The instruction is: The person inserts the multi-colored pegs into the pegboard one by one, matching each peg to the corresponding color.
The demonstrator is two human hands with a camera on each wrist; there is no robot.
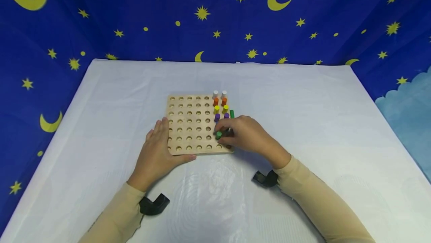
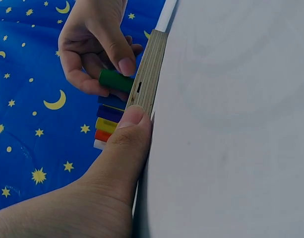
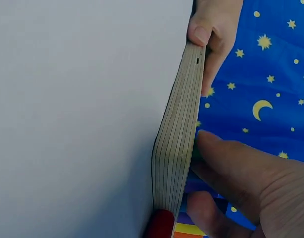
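A square wooden pegboard (image 1: 193, 123) lies on the table, with rows of round holes. My right hand (image 1: 247, 134) is over its right side and pinches a green peg (image 1: 219, 134) between thumb and fingers. In the left wrist view the green peg (image 2: 114, 80) stands at the near end of a peg row. White pegs (image 1: 215, 94), orange pegs (image 1: 216, 102), yellow pegs (image 1: 217, 109) and purple pegs (image 1: 217, 117) fill the two right columns behind. My left hand (image 1: 155, 157) rests against the board's near left corner, fingers straight along the left edge, thumb on the front edge.
Another green peg (image 1: 232, 114) shows at the board's right edge. A red piece (image 3: 160, 225) sits beside the board in the right wrist view. White cloth covers the table (image 1: 303, 104), and a blue curtain (image 1: 229, 15) with moons and stars hangs behind.
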